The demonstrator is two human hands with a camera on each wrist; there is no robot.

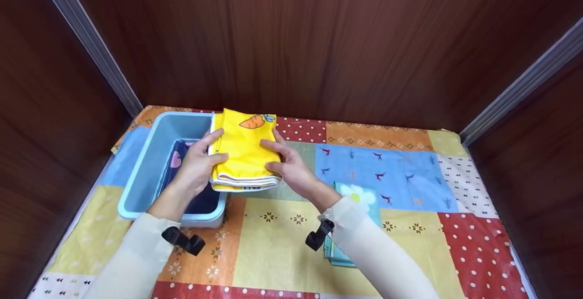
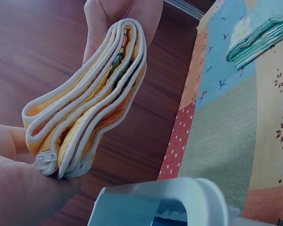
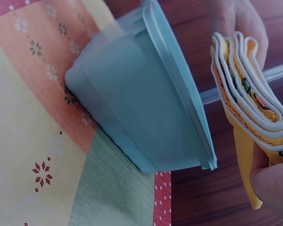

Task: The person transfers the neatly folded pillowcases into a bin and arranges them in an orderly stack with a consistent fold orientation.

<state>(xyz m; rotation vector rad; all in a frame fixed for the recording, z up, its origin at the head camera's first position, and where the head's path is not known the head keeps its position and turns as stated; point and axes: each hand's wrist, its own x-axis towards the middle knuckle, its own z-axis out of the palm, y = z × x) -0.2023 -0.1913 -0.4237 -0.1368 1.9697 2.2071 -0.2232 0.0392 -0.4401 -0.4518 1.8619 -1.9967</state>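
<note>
While both hands (image 1: 196, 169) (image 1: 294, 167) grip yellow cloth (image 1: 246, 151), its dark print (image 1: 252, 187) seems illegible.

Before you stand brown wood-grain panels (image 1: 291, 48), with grey metal strips (image 1: 85, 32) at two corners; below lies a patchwork cover (image 1: 278, 240).

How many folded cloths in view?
3 visible: yellow carrot-print cloth, held up; teal flower-print cloth on the patchwork cover, partly behind the white right sleeve; dark navy cloth inside the light-blue rectangular plastic bin. More may be hidden in the bin.
</note>
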